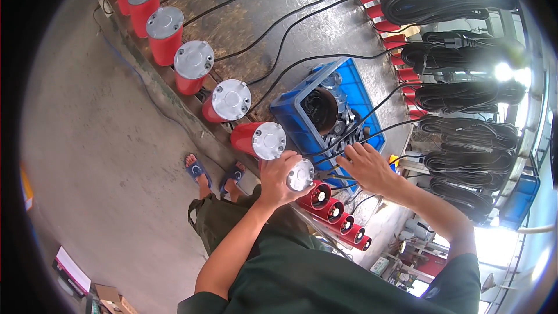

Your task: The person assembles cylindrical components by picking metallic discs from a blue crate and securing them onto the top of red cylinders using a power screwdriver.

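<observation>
My left hand [278,181] is closed round a red cylindrical housing with a silver metal end cap [301,175], and the cap faces up towards me. To its right, my right hand [367,168] is closed, fingers curled, on a slim dark hand tool [326,173] that looks like pliers. The tool's tip is close to the cap's right edge; whether it touches cannot be made out. Just beyond my left hand stands another capped red housing [269,140]. Nearer my body lie several uncapped red housings [319,196], showing round inner parts.
A row of capped red housings [193,60] lines the bench's left edge. On the metal bench [256,17], a blue crate [290,104] holds metal parts and a round brown container [330,107]. Black cables [314,57] cross the bench; coiled cables [465,96] hang at the right.
</observation>
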